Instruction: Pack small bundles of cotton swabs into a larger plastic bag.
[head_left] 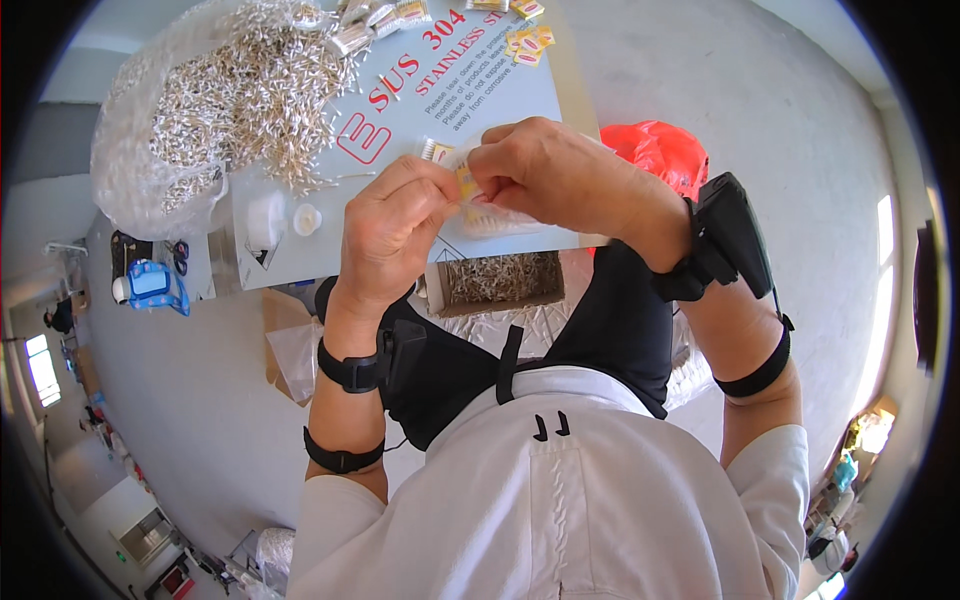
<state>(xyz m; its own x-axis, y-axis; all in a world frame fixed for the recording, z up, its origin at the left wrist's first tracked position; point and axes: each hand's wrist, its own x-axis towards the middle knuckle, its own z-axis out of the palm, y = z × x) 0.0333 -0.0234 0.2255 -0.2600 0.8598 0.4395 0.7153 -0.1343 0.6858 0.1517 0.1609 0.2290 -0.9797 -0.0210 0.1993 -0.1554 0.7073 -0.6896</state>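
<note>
Over the table's near edge, both my hands are closed with bent fingers on a clear plastic bag [495, 222]. My left hand [395, 230] pinches the bag's left edge between thumb and fingers. From the right, my right hand [555, 175] curls over its upper part, hiding much of it. Yellow and white shapes show through the thin plastic, but I cannot make out their details. Just beyond my fingers lies a small pack of cotton swabs [436, 150]. A big heap of loose cotton swabs [290, 110] spills from a large clear sack [125, 165] at the far left.
Several small swab packs [380, 22] and yellow cards [530, 45] lie along the far side. Left on the table are a white round container [265, 220] and small cap [307, 218]; scissors [181, 258] lie beyond. An open swab-filled box [505, 280] sits below; a red bag [660, 155] is right.
</note>
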